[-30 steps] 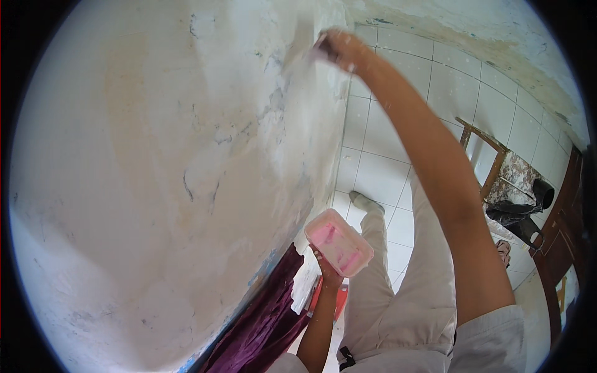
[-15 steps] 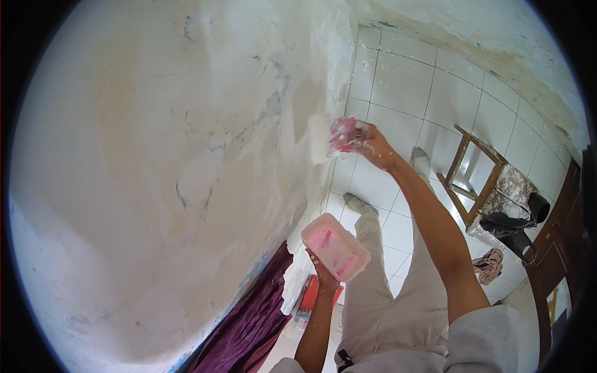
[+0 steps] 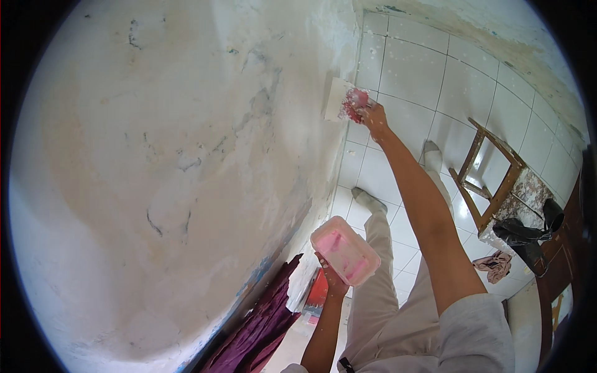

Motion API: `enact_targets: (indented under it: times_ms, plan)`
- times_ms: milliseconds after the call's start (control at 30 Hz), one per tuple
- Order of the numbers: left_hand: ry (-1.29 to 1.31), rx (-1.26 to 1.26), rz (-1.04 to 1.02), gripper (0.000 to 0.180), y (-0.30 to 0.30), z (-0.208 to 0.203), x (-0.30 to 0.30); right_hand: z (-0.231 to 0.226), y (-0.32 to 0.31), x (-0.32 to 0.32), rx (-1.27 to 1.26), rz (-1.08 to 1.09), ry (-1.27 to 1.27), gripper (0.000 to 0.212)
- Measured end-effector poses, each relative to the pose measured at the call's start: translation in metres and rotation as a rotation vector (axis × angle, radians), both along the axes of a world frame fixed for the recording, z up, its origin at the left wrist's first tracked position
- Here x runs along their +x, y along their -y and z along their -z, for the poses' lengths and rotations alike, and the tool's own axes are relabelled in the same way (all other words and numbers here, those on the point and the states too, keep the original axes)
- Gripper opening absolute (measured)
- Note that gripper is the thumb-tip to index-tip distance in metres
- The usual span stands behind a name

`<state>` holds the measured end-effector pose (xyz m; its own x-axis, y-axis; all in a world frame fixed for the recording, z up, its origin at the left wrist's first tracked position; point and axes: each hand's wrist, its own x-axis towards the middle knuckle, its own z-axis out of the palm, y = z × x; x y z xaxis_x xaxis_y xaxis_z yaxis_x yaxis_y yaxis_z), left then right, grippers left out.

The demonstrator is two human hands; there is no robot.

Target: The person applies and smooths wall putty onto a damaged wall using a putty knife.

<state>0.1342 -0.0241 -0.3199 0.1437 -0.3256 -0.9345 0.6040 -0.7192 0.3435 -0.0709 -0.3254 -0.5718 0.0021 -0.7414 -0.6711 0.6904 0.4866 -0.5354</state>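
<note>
My right hand (image 3: 373, 118) grips a putty knife (image 3: 354, 103) whose red handle part is smeared with white paste. Its wide pale blade (image 3: 336, 99) lies against the plastered wall (image 3: 186, 143), close to the corner above the tiled floor. Lower down, my left hand (image 3: 334, 278) supports a pink rectangular plastic tub (image 3: 346, 250) from beneath and the side. White paste coats the inside of the tub, with pink showing through in streaks. Dark cracks and patches mark the wall left of the blade.
A paint-spattered wooden stool (image 3: 507, 180) lies on the tiles at right, with a black bag (image 3: 522, 236) by it. A crumpled cloth (image 3: 494, 267) is on the floor. Purple cloth (image 3: 255, 329) hangs along the wall's lower edge, near a red container (image 3: 318, 289). A brown door (image 3: 553, 280) stands far right.
My right hand has moved the putty knife farther up and slightly right along the wall. The left hand still holds the tub, and the whole view has shifted a little.
</note>
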Motion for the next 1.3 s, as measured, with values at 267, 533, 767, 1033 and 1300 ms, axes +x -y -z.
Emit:
enact_targets:
  times_ms: [267, 533, 767, 1033, 1300]
  plan:
    - [-0.005, -0.043, 0.069, 0.089, 0.034, -0.009, -0.02, -0.089, -0.022, 0.046, -0.425, -0.181, 0.131, 0.049]
    - [-0.049, -0.12, 0.066, 0.089, 0.025, -0.012, 0.001, 0.04, -0.05, 0.041, 0.446, -0.229, -0.574, 0.024]
    - [-0.005, -0.052, 0.072, 0.089, -0.001, -0.002, 0.012, -0.116, -0.064, 0.023, -0.327, 0.115, 0.349, 0.035]
    - [-0.031, -0.096, 0.187, 0.087, -0.02, -0.022, 0.035, -0.105, -0.055, 0.118, -0.119, -0.062, 0.302, 0.034]
    - [0.018, -0.172, 0.311, 0.09, -0.044, -0.095, 0.094, -0.076, -0.236, 0.095, 0.26, -0.768, -0.45, 0.046]
